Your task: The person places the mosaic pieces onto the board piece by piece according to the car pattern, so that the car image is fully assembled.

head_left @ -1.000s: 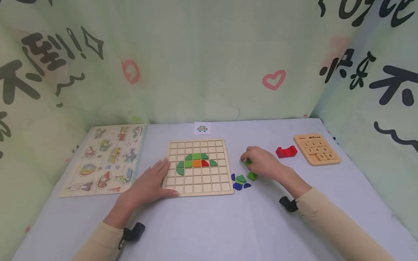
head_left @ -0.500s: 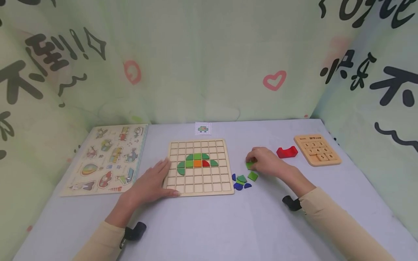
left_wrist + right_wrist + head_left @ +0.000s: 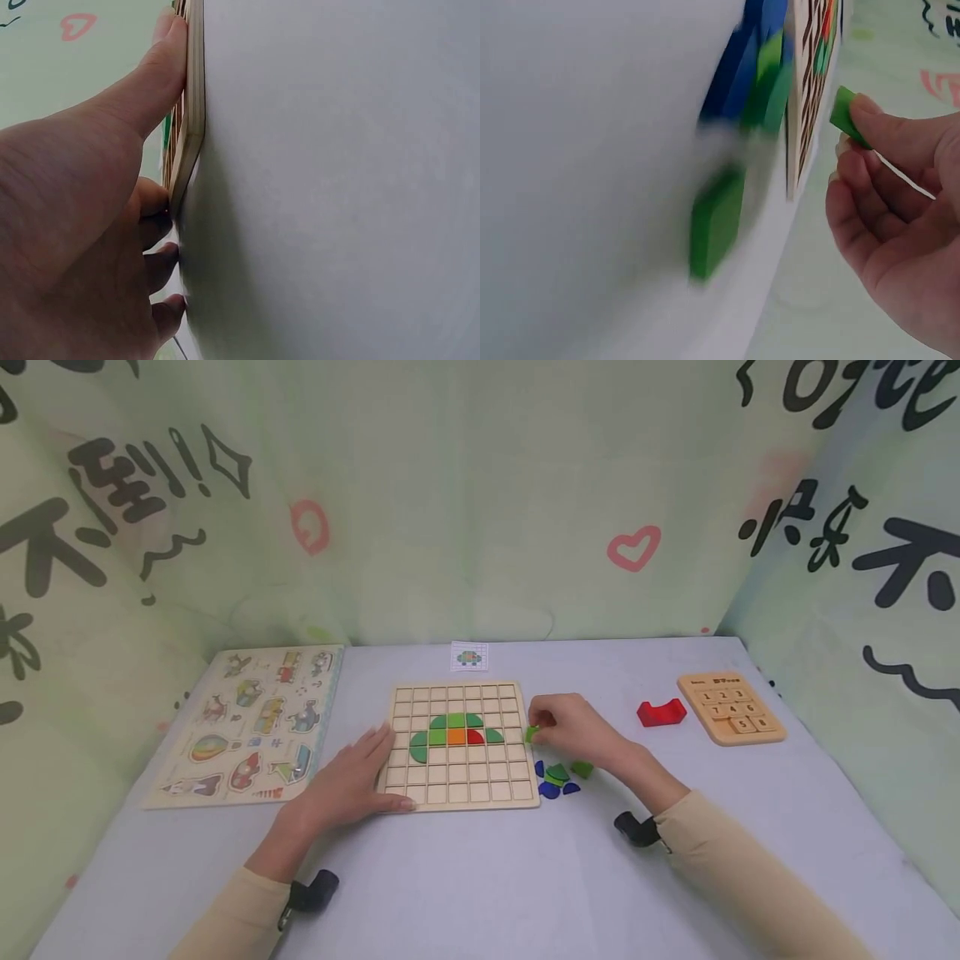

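Note:
My left hand (image 3: 337, 787) rests at the left edge of the wooden grid board (image 3: 477, 792), fingers straight along its side and thumb on the front edge. Several green, orange and red tiles (image 3: 456, 737) form a rounded shape in the board's middle. Between thumb and fingertips, my right hand (image 3: 576, 728) pinches a green tile (image 3: 843, 114) close to the board's right edge. Another green tile (image 3: 718, 221) lies on the table below that hand. Beside the board's right front corner is a small heap of blue and green pieces (image 3: 556, 774).
A small picture card (image 3: 469, 657) lies behind the board. To the left is a large picture puzzle board (image 3: 255, 727). A red notched block (image 3: 662, 713) and a wooden number board (image 3: 731, 708) lie to the right. A curtain (image 3: 465, 527) hangs behind the table.
My right hand has lifted the green tile from the table and moved left with it to the board's right edge. The left hand stays in place on the board.

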Demonstrator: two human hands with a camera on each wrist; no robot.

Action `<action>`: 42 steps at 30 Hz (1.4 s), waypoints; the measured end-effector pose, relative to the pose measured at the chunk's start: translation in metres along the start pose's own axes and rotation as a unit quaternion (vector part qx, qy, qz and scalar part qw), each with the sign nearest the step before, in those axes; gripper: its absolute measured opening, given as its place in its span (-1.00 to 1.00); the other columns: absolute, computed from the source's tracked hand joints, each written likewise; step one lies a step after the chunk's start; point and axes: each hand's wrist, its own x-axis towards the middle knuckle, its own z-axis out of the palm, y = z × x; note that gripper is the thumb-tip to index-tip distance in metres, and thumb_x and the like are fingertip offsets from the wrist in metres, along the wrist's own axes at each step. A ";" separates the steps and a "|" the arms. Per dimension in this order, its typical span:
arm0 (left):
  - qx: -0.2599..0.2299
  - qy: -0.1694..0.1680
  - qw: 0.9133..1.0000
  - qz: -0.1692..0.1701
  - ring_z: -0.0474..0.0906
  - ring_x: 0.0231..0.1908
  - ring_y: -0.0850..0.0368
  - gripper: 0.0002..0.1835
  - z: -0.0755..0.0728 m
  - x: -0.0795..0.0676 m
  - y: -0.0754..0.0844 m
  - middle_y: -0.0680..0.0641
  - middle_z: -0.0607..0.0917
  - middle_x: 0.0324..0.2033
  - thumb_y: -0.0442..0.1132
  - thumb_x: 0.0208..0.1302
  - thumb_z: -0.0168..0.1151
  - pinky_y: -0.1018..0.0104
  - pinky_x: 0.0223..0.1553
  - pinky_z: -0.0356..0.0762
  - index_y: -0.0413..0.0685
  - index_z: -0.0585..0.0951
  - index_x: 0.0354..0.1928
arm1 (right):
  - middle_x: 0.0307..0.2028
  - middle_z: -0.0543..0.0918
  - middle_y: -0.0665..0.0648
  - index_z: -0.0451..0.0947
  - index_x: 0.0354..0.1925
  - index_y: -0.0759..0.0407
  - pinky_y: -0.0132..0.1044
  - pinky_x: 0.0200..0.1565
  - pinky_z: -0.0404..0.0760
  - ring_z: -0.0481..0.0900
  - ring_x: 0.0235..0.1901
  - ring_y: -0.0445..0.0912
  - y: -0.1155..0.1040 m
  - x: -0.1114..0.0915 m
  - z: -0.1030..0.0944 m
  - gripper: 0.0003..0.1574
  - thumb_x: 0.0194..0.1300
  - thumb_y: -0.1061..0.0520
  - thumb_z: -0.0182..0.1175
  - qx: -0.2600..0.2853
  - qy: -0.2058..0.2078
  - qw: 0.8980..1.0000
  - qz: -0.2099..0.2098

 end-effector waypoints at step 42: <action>-0.002 -0.003 1.000 0.003 -0.08 0.56 -0.23 0.23 -0.001 -0.002 0.002 -0.21 0.04 0.57 0.37 0.04 0.36 -0.20 0.53 0.01 -0.22 0.04 0.55 | -0.20 0.71 -0.02 0.77 -0.14 0.12 -0.33 -0.14 0.63 0.59 -0.21 -0.17 -0.052 0.006 0.032 -0.73 0.25 0.32 0.24 -0.067 -0.066 0.993 -0.072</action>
